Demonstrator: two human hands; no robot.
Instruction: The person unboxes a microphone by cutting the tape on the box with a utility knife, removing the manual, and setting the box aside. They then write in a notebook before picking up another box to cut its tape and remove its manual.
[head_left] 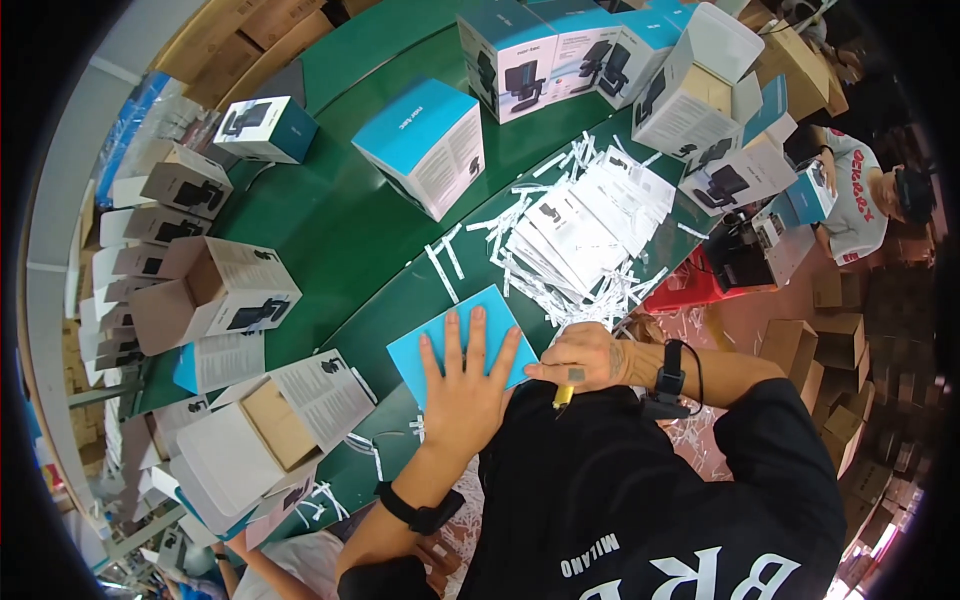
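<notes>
Left hand (468,380) lies flat on the smooth blue box (499,313), its fingers spread wide, gripping nothing. Right hand (588,358) is curled up like a fist around a small yellow thing (563,396); I can't tell what it is. The blue box is right under the left hand, so that hand is nearer. The right hand is just beside the box's lower right corner. The box's long side slants from lower left to upper right. Its sides hardly show, so I can't tell how deep it is.

Just past the right hand is a messy heap of thin, curly paper strips (508,240), with flat white papers (565,235) on top. To the left, an open box (283,425) shows plain brown card inside. Farther over the shiny green bench (300,205) stands a shut blue-and-white box (418,125) with sharp corners.
</notes>
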